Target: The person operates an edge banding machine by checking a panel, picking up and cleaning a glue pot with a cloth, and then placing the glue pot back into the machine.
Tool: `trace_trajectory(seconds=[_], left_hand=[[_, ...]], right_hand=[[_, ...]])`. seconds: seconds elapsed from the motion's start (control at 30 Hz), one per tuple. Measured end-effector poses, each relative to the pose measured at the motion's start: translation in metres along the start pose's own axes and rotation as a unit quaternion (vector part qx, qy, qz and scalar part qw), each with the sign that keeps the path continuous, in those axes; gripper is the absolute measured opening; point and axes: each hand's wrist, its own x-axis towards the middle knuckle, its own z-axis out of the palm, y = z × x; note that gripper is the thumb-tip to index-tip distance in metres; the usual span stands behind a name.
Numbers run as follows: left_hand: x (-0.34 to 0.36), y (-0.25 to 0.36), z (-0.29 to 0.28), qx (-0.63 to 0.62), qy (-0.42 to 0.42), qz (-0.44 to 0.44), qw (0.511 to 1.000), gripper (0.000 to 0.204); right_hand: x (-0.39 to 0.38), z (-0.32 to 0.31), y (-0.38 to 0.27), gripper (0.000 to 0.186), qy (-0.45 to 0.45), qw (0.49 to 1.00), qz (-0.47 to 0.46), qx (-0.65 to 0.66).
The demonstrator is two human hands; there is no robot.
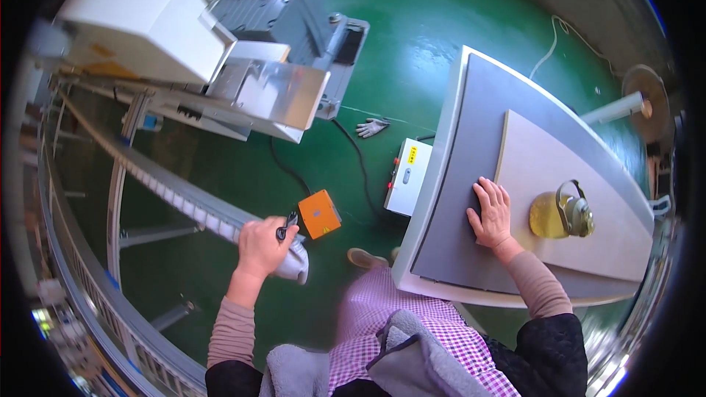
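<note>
Left hand (263, 248): I clamp a small black object (293, 221), possibly a handle, at two o'clock in my fist.
Right hand (493, 215): I spread it wide on the dark mat (454, 224).
Bottle (546, 216): on the beige board (531, 156), three o'clock from my fingers (486, 192).

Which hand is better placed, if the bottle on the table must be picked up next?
Probably the right hand: it rests open on the table, close to the bottle. The left hand is farther away and grips a black object.

Illegible yellow label (412, 156) on white box (413, 191)
</note>
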Motion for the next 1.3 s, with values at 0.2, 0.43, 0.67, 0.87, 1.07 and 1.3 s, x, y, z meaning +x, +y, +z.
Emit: trace_trajectory(seconds=[0.2,0.43,0.67,0.87,1.07,1.3], left_hand=[[0.016,0.009,0.007,0.064,-0.021,-0.139,0.988,0.037],[0.012,0.009,0.011,0.105,-0.009,-0.138,0.985,0.037],[0.017,0.006,0.014,0.123,-0.041,-0.107,0.986,0.032],[0.019,0.004,0.01,0.096,-0.048,-0.074,0.992,0.025],[0.016,-0.001,0.014,0.117,-0.058,-0.096,0.987,0.019],[0.017,-0.006,0.02,0.131,-0.098,-0.116,0.98,0.021]], right_hand=[[0.0,-0.004,0.005,0.063,-0.007,1.0,0.024,0.017],[0.0,-0.003,0.005,0.062,-0.043,0.998,0.03,0.018],[0.001,-0.008,0.007,0.061,-0.041,0.998,0.05,0.027],[0.004,-0.009,0.007,0.059,-0.033,0.998,0.034,0.036],[0.03,-0.005,-0.017,0.038,0.065,0.993,0.088,0.054],[0.183,0.037,-0.118,0.021,0.273,0.934,0.134,0.189]])
